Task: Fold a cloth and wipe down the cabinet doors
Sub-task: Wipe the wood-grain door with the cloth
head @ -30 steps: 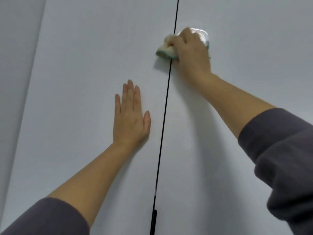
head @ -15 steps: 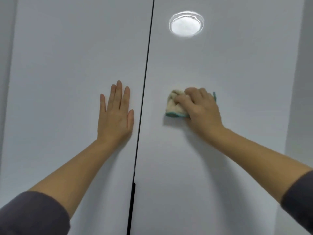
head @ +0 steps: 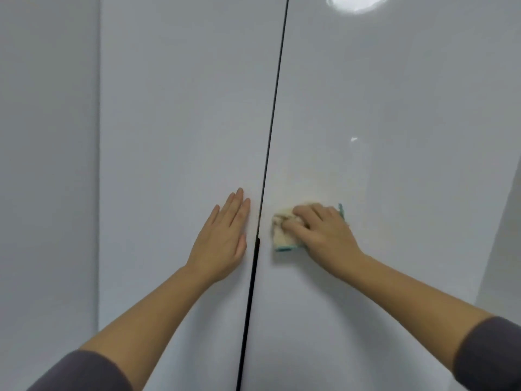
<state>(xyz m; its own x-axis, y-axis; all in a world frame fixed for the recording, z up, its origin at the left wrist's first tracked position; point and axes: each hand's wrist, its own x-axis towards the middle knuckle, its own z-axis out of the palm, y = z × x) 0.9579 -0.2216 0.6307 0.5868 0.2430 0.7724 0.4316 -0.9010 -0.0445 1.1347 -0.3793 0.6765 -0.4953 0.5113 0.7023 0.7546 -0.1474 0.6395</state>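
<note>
Two glossy white cabinet doors fill the view, the left door [head: 174, 122] and the right door [head: 394, 108], split by a thin dark gap [head: 275, 103]. A folded cream cloth with a teal edge [head: 282, 238] lies pressed on the right door just right of the gap. My right hand [head: 324, 232] grips the cloth, fingers curled over it. My left hand [head: 222, 238] rests flat on the left door beside the gap, fingers straight and together.
A round ceiling light is reflected [head: 358, 2] at the top of the right door. A plain white side panel [head: 48, 165] runs down the left. A darker grey panel [head: 507, 235] borders the right door's edge.
My right hand has wiped the cloth down the right door from near the light's reflection to level with my left hand. The left hand stays flat on its door.
</note>
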